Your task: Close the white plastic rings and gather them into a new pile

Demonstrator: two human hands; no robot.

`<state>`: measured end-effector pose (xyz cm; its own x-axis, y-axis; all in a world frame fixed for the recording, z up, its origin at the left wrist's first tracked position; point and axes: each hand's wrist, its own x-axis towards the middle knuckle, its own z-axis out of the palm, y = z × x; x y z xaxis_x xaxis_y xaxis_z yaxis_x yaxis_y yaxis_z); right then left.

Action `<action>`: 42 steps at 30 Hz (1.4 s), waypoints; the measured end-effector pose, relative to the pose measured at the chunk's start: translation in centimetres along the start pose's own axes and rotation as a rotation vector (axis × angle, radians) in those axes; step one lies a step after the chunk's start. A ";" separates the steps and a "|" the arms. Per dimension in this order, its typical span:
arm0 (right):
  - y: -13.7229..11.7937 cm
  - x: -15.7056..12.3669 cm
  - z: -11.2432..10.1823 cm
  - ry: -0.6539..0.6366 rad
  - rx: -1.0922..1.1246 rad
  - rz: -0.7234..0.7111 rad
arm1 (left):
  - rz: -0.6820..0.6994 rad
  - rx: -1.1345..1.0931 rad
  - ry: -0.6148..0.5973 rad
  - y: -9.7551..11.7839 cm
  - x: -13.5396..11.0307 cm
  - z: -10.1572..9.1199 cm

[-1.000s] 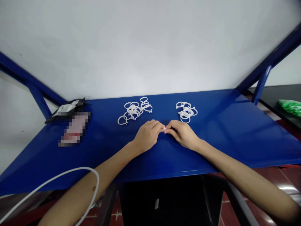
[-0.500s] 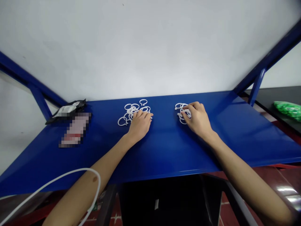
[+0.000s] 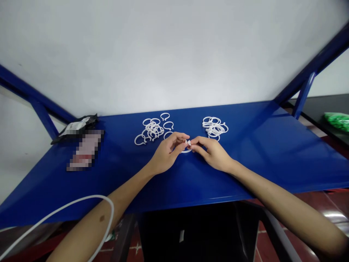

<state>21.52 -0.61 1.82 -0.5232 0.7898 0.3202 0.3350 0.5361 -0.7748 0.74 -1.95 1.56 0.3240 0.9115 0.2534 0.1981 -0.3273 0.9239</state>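
My left hand [image 3: 166, 154] and my right hand [image 3: 211, 153] meet over the middle of the blue table [image 3: 259, 156]. Both pinch one white plastic ring [image 3: 187, 145] between their fingertips, its lower arc showing just under the fingers. Behind my left hand lies a loose pile of white rings [image 3: 152, 129], several of them spread apart. Behind my right hand sits a tighter heap of white rings [image 3: 215, 127].
A black packet [image 3: 77, 126] and a blurred flat object [image 3: 85, 150] lie at the table's left end. A white cable [image 3: 68, 207] loops over my left forearm. A green bundle [image 3: 338, 120] rests on a dark surface at far right. A white wall stands behind the table.
Half a second ago my hands were apart, the left on the left pile and the right on the right heap. They have come back together at the centre, pinching one ring.
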 end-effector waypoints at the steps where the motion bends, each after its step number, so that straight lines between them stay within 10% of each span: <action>1: 0.0 0.0 0.0 0.006 0.019 0.025 | -0.030 -0.011 0.017 -0.3 0.1 0.0; 23: 0.4 -0.8 0.8 -0.077 -0.335 -0.182 | 0.395 0.659 -0.003 -1.5 -0.2 -0.3; 32: 3.3 0.7 -3.6 0.357 -0.734 -0.017 | 0.150 1.170 0.020 -3.0 1.4 -3.3; 42: 2.5 0.4 -3.4 0.292 -0.624 -0.068 | 0.107 0.675 -0.005 -1.0 0.9 -2.0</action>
<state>24.79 2.07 1.84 -0.3560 0.7493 0.5584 0.7430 0.5894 -0.3172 -1.04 -0.32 1.38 0.3780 0.8647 0.3307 0.6976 -0.5008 0.5123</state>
